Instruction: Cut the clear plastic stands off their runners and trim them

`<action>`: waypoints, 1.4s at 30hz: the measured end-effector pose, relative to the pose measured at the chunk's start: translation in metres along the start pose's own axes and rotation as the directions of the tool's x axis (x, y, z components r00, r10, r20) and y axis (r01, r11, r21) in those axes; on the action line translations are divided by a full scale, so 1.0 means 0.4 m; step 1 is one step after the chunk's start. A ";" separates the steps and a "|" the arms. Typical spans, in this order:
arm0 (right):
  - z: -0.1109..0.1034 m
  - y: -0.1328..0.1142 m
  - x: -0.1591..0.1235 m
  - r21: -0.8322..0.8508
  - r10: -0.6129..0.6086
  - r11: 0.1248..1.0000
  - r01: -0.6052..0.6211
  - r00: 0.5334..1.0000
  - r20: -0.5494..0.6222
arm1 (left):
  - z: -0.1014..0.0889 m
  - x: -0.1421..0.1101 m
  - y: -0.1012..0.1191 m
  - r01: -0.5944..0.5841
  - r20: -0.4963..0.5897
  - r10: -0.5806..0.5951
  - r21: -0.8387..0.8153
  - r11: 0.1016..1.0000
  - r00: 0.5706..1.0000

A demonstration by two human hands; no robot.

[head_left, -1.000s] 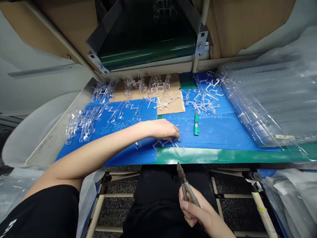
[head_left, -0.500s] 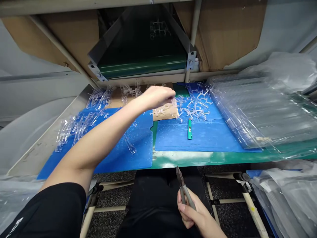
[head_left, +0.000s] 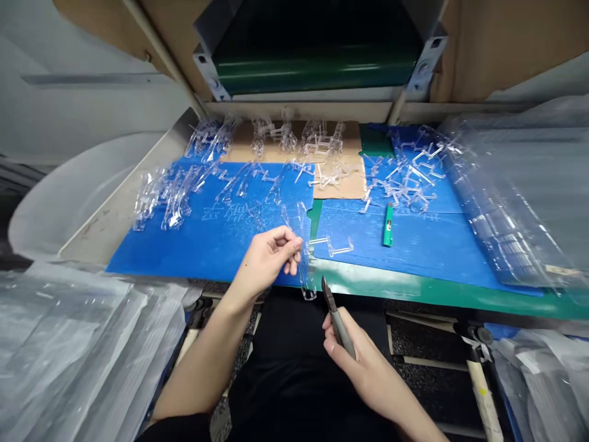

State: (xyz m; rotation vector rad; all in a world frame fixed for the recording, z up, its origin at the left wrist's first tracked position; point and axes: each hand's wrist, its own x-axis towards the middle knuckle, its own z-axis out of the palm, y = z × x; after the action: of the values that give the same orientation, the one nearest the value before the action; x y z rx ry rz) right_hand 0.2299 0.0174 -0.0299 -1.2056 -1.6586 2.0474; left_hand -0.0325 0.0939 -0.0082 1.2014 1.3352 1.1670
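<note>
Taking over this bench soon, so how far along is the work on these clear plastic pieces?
Looks done: clear pieces lie grouped on the left blue sheet. In hand: the left hand holds one clear piece, and the right hand holds side cutters. Still out: a loose heap on the right blue sheet and a single piece beside the hands. Whether any are finished is hard to tell.
</note>
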 end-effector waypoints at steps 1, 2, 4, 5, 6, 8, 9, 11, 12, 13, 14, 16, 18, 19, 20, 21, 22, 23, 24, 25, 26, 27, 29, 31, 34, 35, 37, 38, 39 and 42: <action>0.003 -0.003 0.008 -0.013 0.014 1.000 -0.014 1.000 0.003 | 0.008 -0.011 -0.021 0.025 -0.002 -0.025 -0.058 0.998 1.000; 0.005 -0.005 0.015 -0.023 0.027 0.999 -0.027 1.000 0.004 | 0.013 -0.020 -0.039 0.048 0.008 -0.047 -0.100 0.994 0.999; 0.010 -0.007 0.025 -0.036 0.047 0.998 -0.047 0.999 0.009 | 0.020 -0.036 -0.063 0.091 0.047 -0.084 -0.157 0.983 0.995; 0.013 -0.008 0.028 -0.039 0.053 0.998 -0.053 0.999 0.012 | 0.021 -0.042 -0.071 0.112 0.069 -0.101 -0.178 0.978 0.992; 0.015 -0.010 0.030 -0.039 0.058 0.998 -0.057 0.998 0.016 | 0.022 -0.047 -0.077 0.131 0.088 -0.116 -0.195 0.972 0.989; 0.018 -0.016 0.034 -0.031 0.066 0.997 -0.065 0.998 0.024 | 0.022 -0.053 -0.087 0.157 0.118 -0.134 -0.217 0.963 0.984; 0.019 -0.020 0.035 -0.026 0.069 0.997 -0.068 0.997 0.027 | 0.021 -0.054 -0.090 0.166 0.130 -0.139 -0.221 0.961 0.982; 0.019 -0.027 0.037 -0.022 0.075 0.997 -0.075 0.997 0.018 | 0.017 -0.053 -0.095 0.169 0.139 -0.140 -0.226 0.959 0.980; 0.019 -0.029 0.037 -0.025 0.078 0.997 -0.078 0.997 0.014 | 0.014 -0.052 -0.097 0.164 0.136 -0.136 -0.230 0.959 0.981; 0.019 -0.031 0.038 -0.030 0.081 0.996 -0.081 0.997 0.011 | 0.011 -0.050 -0.100 0.159 0.129 -0.131 -0.236 0.959 0.983; 0.019 -0.030 0.038 -0.036 0.087 0.996 -0.086 0.996 0.010 | 0.008 -0.049 -0.101 0.151 0.122 -0.124 -0.247 0.957 0.985; 0.020 -0.027 0.040 -0.044 0.104 0.994 -0.103 0.994 0.017 | 0.002 -0.046 -0.104 0.143 0.120 -0.114 -0.268 0.953 0.986; 0.021 -0.022 0.043 -0.042 0.120 0.992 -0.119 0.992 0.025 | -0.003 -0.045 -0.106 0.147 0.128 -0.115 -0.277 0.950 0.985; 0.021 -0.021 0.044 -0.038 0.124 0.992 -0.123 0.992 0.028 | -0.003 -0.044 -0.106 0.149 0.130 -0.117 -0.277 0.949 0.985; 0.022 -0.020 0.046 -0.034 0.125 0.992 -0.124 0.992 0.031 | -0.003 -0.044 -0.105 0.151 0.132 -0.118 -0.277 0.949 0.984; 0.022 -0.020 0.047 -0.031 0.122 0.992 -0.121 0.992 0.034 | -0.003 -0.043 -0.104 0.153 0.133 -0.120 -0.278 0.948 0.984; 0.021 -0.021 0.048 -0.028 0.118 0.993 -0.118 0.992 0.035 | -0.003 -0.043 -0.102 0.154 0.133 -0.121 -0.278 0.948 0.984; 0.021 -0.022 0.049 -0.027 0.114 0.993 -0.113 0.993 0.036 | -0.002 -0.042 -0.101 0.153 0.130 -0.121 -0.279 0.948 0.984; 0.020 -0.023 0.049 -0.026 0.112 0.994 -0.111 0.993 0.039 | -0.001 -0.042 -0.100 0.152 0.130 -0.120 -0.278 0.948 0.984; 0.019 -0.024 0.049 -0.024 0.109 0.994 -0.109 0.993 0.039 | -0.001 -0.042 -0.099 0.151 0.129 -0.120 -0.276 0.949 0.984; 0.019 -0.024 0.048 -0.022 0.109 0.994 -0.108 0.993 0.040 | 0.000 -0.042 -0.099 0.151 0.128 -0.120 -0.273 0.950 0.985; 0.018 -0.023 0.048 -0.018 0.109 0.994 -0.108 0.993 0.041 | 0.000 -0.043 -0.098 0.151 0.126 -0.120 -0.271 0.951 0.985; 0.016 -0.020 0.048 -0.013 0.106 0.994 -0.105 0.993 0.045 | 0.001 -0.043 -0.099 0.153 0.129 -0.122 -0.270 0.950 0.984; 0.014 -0.018 0.047 -0.016 0.101 0.995 -0.101 0.994 0.045 | 0.003 -0.044 -0.100 0.153 0.130 -0.121 -0.274 0.949 0.984; 0.009 -0.019 0.047 -0.027 0.106 0.994 -0.105 0.993 0.047 | 0.007 -0.045 -0.099 0.155 0.135 -0.122 -0.272 0.950 0.983; 0.007 -0.020 0.047 -0.030 0.108 0.994 -0.107 0.993 0.049 | 0.008 -0.046 -0.099 0.157 0.134 -0.124 -0.269 0.950 0.983; 0.004 -0.025 0.047 -0.030 0.108 0.994 -0.107 0.992 0.058 | 0.011 -0.046 -0.096 0.159 0.132 -0.128 -0.263 0.952 0.983; 0.002 -0.027 0.048 -0.027 0.107 0.994 -0.105 0.992 0.061 | 0.013 -0.046 -0.094 0.160 0.131 -0.129 -0.260 0.952 0.983; 0.001 -0.028 0.048 -0.022 0.104 0.994 -0.103 0.993 0.063 | 0.014 -0.047 -0.093 0.163 0.134 -0.132 -0.254 0.953 0.982; -0.001 -0.028 0.046 0.008 0.094 0.995 -0.095 0.993 0.065 | 0.018 -0.048 -0.087 0.175 0.147 -0.143 -0.235 0.956 0.979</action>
State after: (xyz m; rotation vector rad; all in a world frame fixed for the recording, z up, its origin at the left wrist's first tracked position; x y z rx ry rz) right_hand 0.2151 0.0333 -0.0279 -1.2498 -1.6459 2.1701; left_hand -0.0272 0.0729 -0.0425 0.9548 1.1311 1.0855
